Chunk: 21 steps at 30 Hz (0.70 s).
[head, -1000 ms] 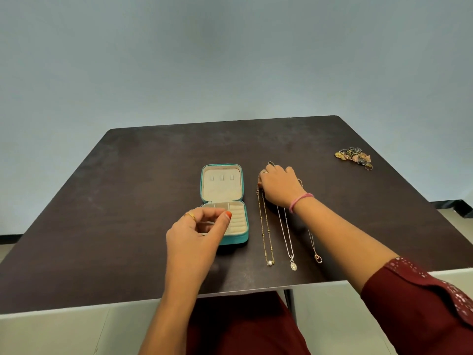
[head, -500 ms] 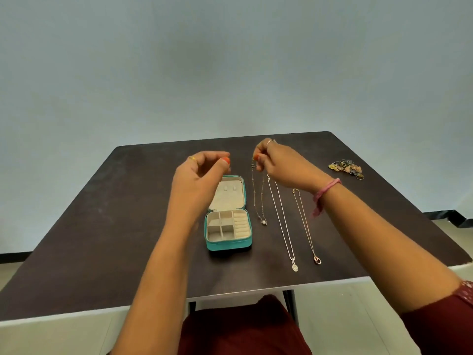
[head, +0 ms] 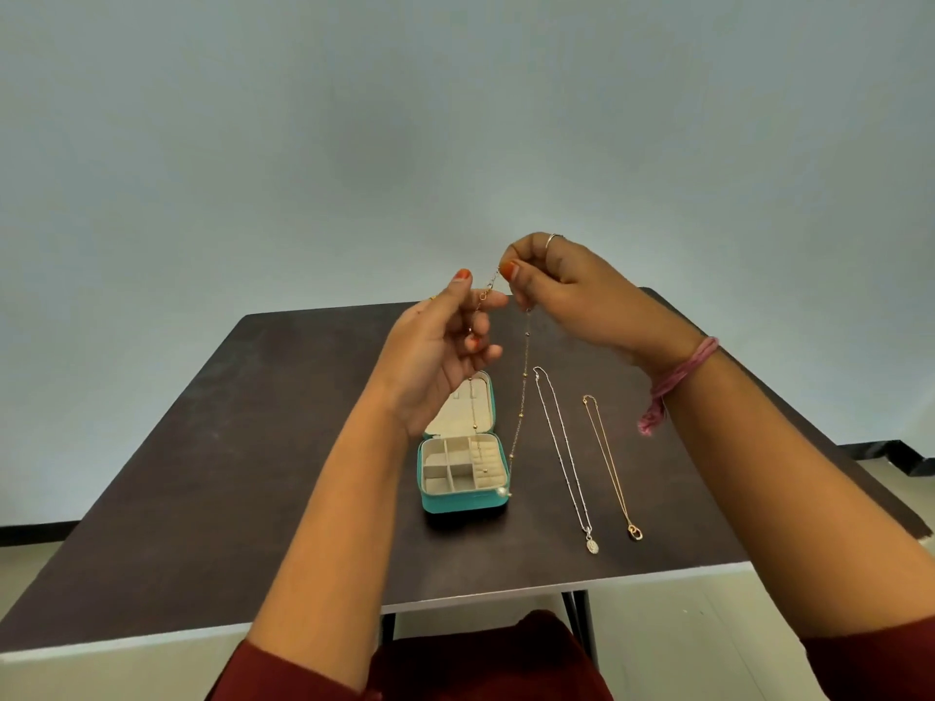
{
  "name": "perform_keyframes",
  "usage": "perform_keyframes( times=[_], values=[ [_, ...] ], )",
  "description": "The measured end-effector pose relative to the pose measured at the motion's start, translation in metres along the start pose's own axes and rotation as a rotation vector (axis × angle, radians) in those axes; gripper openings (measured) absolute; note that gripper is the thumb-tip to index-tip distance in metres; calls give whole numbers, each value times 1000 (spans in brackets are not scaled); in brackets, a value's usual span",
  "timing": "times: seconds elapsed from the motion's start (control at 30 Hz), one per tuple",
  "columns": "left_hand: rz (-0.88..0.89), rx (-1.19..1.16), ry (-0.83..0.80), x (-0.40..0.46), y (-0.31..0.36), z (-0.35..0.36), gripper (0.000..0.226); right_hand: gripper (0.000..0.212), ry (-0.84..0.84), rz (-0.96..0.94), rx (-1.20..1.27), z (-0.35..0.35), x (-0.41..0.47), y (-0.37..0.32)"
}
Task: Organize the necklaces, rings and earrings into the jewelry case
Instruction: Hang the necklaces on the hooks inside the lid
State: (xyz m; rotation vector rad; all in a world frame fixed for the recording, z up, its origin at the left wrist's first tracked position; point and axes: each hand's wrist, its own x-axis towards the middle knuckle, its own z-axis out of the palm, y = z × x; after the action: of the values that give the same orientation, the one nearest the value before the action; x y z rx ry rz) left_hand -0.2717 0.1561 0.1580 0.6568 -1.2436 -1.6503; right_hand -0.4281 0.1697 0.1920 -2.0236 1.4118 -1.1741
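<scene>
From the head view, both hands are raised above the dark surface. The left hand has its grip pinched on one end of a gold beaded necklace; the right hand pinches the other end. The chain hangs down, its pearl at the front right corner of the open teal jewelry case. A silver necklace and a gold necklace lie flat just right of it.
</scene>
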Motion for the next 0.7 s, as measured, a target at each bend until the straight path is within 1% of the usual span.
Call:
perform_keyframes(
  times=[0.13,0.23,0.3,0.4,0.57,0.7],
  values=[
    [24,-78,-50,-6,4,-6,26,12,15,17,137,7,-2,-1],
    [60,-116,-75,-7,7,-11,25,8,16,19,268,13,-5,-2],
    [88,-138,-77,-7,10,-13,26,10,14,23,324,17,-7,0],
    [128,-137,-44,-6,14,-16,27,12,37,7,377,27,-12,3],
    [179,-132,1,-7,21,-21,21,11,108,21,463,46,-23,7],
    [228,-168,27,-11,29,-23,21,12,126,25,412,62,-36,14]
  ],
)
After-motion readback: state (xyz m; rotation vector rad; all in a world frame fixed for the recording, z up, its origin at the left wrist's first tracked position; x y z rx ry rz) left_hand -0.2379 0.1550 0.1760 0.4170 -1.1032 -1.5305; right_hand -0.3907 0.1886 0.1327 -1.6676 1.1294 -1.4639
